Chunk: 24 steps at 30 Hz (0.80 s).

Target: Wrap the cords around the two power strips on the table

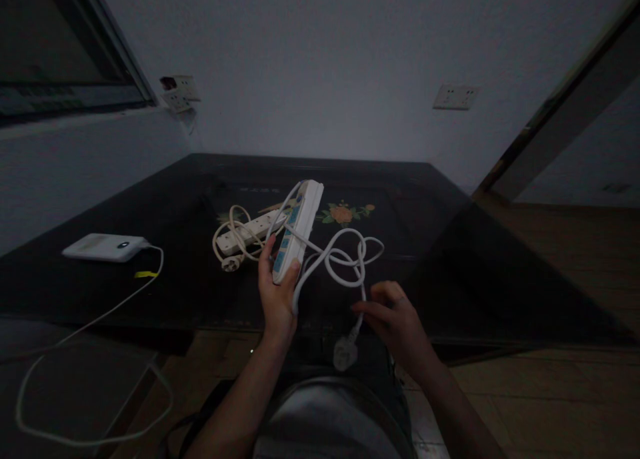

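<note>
My left hand is wrapped round the lower end of a white power strip with blue socket faces, tilted up above the table. Its white cord runs in loose, tangled loops to the right. My right hand pinches that cord just above the plug, which hangs past the table's front edge. Behind my left hand, a second, cream-coloured power strip lies on the table with its own cord looped over it. That strip's round plug rests at its left end.
The dark table has a painted flower design. A white power bank lies at the left, its cable trailing off the front edge. Wall sockets are on the back wall, with more sockets in the left corner by a window.
</note>
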Each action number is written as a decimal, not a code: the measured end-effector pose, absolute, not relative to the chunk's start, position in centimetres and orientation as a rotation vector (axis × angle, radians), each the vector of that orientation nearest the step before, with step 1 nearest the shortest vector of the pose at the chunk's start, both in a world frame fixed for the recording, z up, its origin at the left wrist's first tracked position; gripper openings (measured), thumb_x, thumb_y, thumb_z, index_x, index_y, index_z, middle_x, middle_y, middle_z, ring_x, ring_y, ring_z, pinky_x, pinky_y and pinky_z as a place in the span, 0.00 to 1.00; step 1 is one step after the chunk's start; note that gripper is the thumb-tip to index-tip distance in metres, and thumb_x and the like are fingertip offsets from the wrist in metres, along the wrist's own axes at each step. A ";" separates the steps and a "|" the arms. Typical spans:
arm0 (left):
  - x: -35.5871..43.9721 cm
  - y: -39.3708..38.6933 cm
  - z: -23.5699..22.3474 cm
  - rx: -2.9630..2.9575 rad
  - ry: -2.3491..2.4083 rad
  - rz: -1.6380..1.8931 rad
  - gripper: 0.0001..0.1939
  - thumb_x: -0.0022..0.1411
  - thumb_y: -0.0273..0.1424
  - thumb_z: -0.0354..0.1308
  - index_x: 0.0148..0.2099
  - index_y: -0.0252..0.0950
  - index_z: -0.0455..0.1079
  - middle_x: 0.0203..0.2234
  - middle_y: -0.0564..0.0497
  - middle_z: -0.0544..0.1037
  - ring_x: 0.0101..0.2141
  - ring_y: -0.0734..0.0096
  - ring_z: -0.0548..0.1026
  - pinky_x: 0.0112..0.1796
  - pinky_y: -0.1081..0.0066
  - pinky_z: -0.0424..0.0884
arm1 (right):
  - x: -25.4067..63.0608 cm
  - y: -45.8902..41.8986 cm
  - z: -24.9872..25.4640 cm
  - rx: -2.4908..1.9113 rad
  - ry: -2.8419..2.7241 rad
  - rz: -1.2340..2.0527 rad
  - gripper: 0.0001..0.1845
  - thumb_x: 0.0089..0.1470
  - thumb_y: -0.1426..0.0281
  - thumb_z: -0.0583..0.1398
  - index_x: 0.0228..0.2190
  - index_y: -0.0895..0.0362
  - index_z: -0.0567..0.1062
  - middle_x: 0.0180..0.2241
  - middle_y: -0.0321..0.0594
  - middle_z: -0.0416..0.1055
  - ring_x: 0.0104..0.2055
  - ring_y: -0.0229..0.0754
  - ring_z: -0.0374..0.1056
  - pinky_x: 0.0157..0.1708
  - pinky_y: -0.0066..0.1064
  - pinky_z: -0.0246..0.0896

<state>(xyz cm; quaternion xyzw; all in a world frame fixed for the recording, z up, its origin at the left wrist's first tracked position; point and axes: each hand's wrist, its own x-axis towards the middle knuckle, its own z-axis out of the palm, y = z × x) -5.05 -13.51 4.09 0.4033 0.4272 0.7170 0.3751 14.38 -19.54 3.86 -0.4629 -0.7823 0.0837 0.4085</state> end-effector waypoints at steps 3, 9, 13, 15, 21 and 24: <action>-4.7 -13.6 3.9 1.054 1.096 1.838 0.32 0.55 0.35 0.62 0.61 0.43 0.58 0.57 0.45 0.65 0.55 0.58 0.66 0.55 0.60 0.63 | 13.9 -19.8 4.5 -1.085 -2.019 -0.018 0.09 0.54 0.75 0.59 0.34 0.52 0.79 0.40 0.45 0.70 0.41 0.44 0.64 0.35 0.34 0.65; -4.0 -13.9 2.8 1.212 1.154 1.805 0.27 0.53 0.34 0.63 0.55 0.39 0.64 0.51 0.46 0.70 0.51 0.58 0.70 0.53 0.61 0.64 | 13.9 -21.4 6.0 -0.893 -2.089 0.088 0.15 0.56 0.77 0.57 0.44 0.52 0.73 0.34 0.42 0.74 0.36 0.40 0.67 0.34 0.32 0.65; -3.9 -13.9 1.9 1.314 1.213 1.759 0.24 0.51 0.34 0.64 0.51 0.38 0.68 0.46 0.45 0.72 0.47 0.58 0.72 0.49 0.61 0.68 | 13.1 -21.6 6.7 -0.931 -2.083 0.042 0.23 0.56 0.79 0.56 0.52 0.51 0.69 0.28 0.38 0.72 0.29 0.37 0.65 0.28 0.28 0.60; -4.1 -14.0 1.6 1.359 1.248 1.734 0.24 0.51 0.34 0.64 0.51 0.38 0.68 0.45 0.46 0.72 0.46 0.58 0.72 0.47 0.62 0.69 | 12.5 -21.3 6.9 -0.946 -2.127 -0.039 0.24 0.57 0.78 0.55 0.54 0.50 0.68 0.24 0.35 0.68 0.25 0.35 0.62 0.25 0.26 0.56; -4.4 -14.4 1.5 1.413 1.226 1.669 0.27 0.51 0.34 0.63 0.54 0.38 0.66 0.45 0.46 0.72 0.46 0.59 0.72 0.46 0.63 0.68 | 12.6 -21.1 7.5 -1.066 -2.285 -0.154 0.24 0.58 0.78 0.51 0.53 0.50 0.70 0.22 0.35 0.66 0.23 0.34 0.59 0.23 0.25 0.52; -4.4 -14.5 1.3 1.425 1.196 1.626 0.26 0.53 0.32 0.62 0.55 0.39 0.64 0.47 0.45 0.71 0.46 0.60 0.72 0.47 0.63 0.68 | 13.7 -21.5 7.3 -1.147 -2.299 -0.099 0.25 0.57 0.78 0.51 0.54 0.49 0.69 0.26 0.37 0.70 0.25 0.35 0.62 0.25 0.26 0.56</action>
